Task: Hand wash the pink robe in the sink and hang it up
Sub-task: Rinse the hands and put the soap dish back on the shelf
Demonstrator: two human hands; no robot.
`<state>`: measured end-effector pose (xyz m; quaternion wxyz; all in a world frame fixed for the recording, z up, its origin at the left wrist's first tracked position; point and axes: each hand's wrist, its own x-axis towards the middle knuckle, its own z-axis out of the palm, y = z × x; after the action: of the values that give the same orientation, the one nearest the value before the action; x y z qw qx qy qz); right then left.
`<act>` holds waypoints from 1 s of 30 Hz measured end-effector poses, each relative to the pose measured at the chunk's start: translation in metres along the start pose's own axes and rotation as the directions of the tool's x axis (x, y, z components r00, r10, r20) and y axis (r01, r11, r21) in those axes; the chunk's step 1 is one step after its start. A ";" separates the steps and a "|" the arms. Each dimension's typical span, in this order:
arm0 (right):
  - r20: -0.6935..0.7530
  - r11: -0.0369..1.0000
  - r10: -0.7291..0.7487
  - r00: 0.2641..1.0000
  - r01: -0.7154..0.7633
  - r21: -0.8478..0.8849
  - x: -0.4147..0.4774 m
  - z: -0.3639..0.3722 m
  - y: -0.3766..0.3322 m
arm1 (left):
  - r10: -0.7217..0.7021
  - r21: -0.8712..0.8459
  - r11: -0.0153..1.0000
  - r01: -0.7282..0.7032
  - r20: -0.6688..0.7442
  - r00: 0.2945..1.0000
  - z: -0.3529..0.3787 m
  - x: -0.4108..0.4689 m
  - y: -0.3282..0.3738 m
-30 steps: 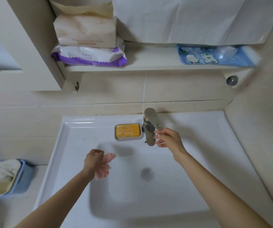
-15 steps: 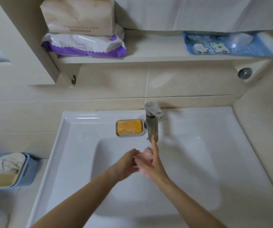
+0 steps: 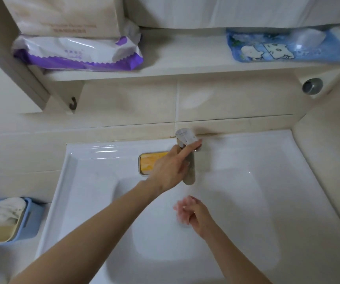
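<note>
- White glazed ceramic sink (image 3: 87,160), square and glossy, spreads beneath both hands; its near edge is cut off by the frame.
- Pale beige shelf (image 3: 185,66) runs across the wall well above the hands.
- Cream plastic tissue pack (image 3: 66,15), top cropped, sits up and left of the left hand on a crinkled purple-and-white foil packet (image 3: 79,52).
- Flat blue cartoon-printed plastic pack (image 3: 278,48) lies up and right of the right hand.
- Blue plastic basket (image 3: 31,218), far left of the left forearm, is partly out of frame; the crumpled white cloth (image 3: 5,208) inside is hard to identify.
- Left hand (image 3: 169,171) grasps nothing: its index finger lies straight on the lever of the brushed-metal faucet (image 3: 189,177), hiding part of the spout.
- Right hand (image 3: 193,212), released and loosely curled, hovers under the spout; its fingers are blurred.
- Orange soap bar in a metal dish (image 3: 150,165) is half covered by the left hand.
</note>
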<state>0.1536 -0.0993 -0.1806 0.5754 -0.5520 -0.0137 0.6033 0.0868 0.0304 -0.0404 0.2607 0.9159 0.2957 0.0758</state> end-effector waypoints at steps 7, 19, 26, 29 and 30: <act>-0.075 0.967 0.152 0.985 -0.133 0.216 0.027 0.008 -0.013 | 0.054 -0.022 0.998 -0.053 0.027 0.998 -0.012 0.006 -0.008; -0.482 0.976 0.208 0.851 -0.212 0.047 0.041 0.034 -0.024 | 0.029 -0.059 0.998 -0.025 0.076 0.997 -0.010 0.001 -0.011; -0.093 0.933 0.357 0.930 -0.349 0.094 0.031 0.032 -0.038 | 0.038 -0.043 0.998 -0.036 0.051 0.998 -0.008 0.000 -0.009; 0.036 0.953 0.253 0.967 -0.256 0.161 0.029 0.024 -0.037 | 0.079 -0.052 0.996 -0.079 -0.001 0.997 -0.007 -0.003 -0.007; 0.002 0.970 0.200 0.980 -0.199 0.140 0.031 0.023 -0.034 | 0.096 -0.063 0.993 -0.098 -0.029 0.995 -0.007 -0.005 -0.008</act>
<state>0.1691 -0.0519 -0.1696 0.5491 -0.5125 0.0876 0.6543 0.0772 0.0360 -0.0389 0.2822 0.9193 0.2515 0.1097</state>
